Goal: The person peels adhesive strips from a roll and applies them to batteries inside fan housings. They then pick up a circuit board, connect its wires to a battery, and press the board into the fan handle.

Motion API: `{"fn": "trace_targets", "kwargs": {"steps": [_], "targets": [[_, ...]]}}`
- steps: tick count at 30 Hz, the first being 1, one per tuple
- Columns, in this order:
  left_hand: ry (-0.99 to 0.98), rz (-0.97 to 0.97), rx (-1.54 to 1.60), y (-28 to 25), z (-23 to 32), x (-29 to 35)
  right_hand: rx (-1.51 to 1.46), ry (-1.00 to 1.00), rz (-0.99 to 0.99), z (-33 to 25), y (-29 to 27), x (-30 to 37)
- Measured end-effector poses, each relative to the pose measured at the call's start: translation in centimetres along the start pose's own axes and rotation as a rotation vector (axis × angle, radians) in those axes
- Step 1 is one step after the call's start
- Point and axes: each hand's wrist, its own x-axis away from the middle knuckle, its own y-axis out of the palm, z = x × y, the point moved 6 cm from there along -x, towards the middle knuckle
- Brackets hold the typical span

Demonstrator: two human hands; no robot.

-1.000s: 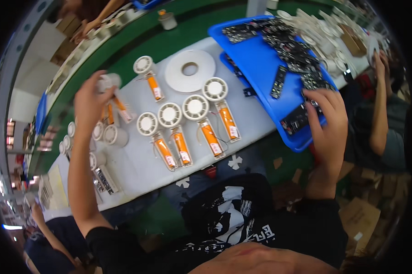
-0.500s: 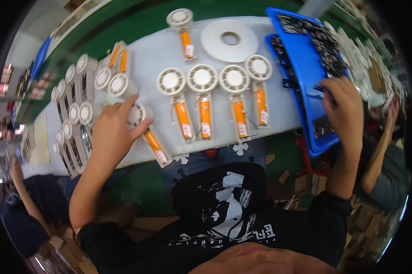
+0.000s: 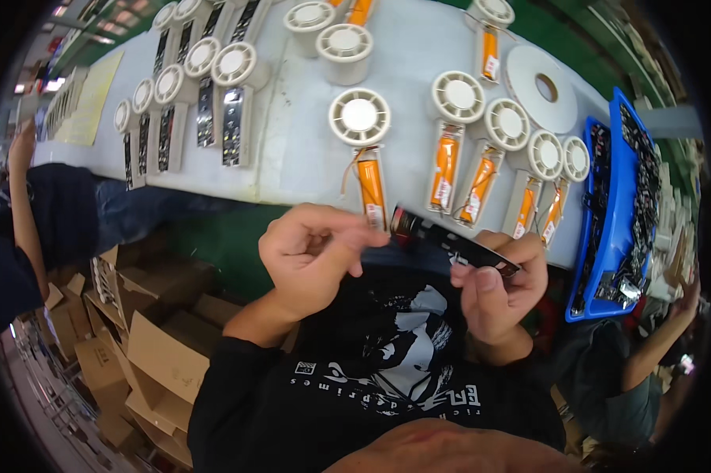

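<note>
In front of my chest, my right hand (image 3: pixel 503 288) pinches a narrow black circuit board (image 3: pixel 454 243) between thumb and fingers. The board tilts, its far end pointing up and left. My left hand (image 3: pixel 308 256) is at that end, thumb and index finger drawn together with the fingertips right beside the board; whatever is between them is too small to make out. Just beyond lies a white round-headed device (image 3: pixel 359 117) with an orange battery (image 3: pixel 371 189) in its handle. Several more such devices (image 3: pixel 458 96) with orange batteries lie to its right.
A blue tray (image 3: pixel 600 260) heaped with black boards stands at the right, near a white tape roll (image 3: pixel 541 88). At the left, several white devices (image 3: pixel 233 67) have boards in their handles. Cardboard boxes (image 3: pixel 166 355) fill the lower left. Other people's arms (image 3: pixel 26 189) show at both sides.
My right hand has come from the blue tray to my chest with a circuit board. My left hand has left the white device and moved beside the board. The view has shifted.
</note>
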Motion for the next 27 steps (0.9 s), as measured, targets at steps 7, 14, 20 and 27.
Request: {"fn": "trace_targets", "kwargs": {"steps": [7, 14, 20, 27], "targets": [[0.166, -0.024, -0.138, -0.5, -0.8, 0.4, -0.159, 0.075, -0.041, 3.2, 4.2, -0.9], [0.3, -0.11, 0.06, 0.0, 0.2, -0.6, 0.931, -0.472, -0.15, -0.9, 5.8, -5.8], [-0.114, -0.438, -0.114, 1.8, -2.6, -0.6, 1.439, -0.359, -0.073, 3.2, 6.5, -7.8], [-0.139, -0.084, 0.189, -0.3, -4.0, -1.7, 1.254, -0.284, -0.106, 3.0, 6.1, -7.5]]}}
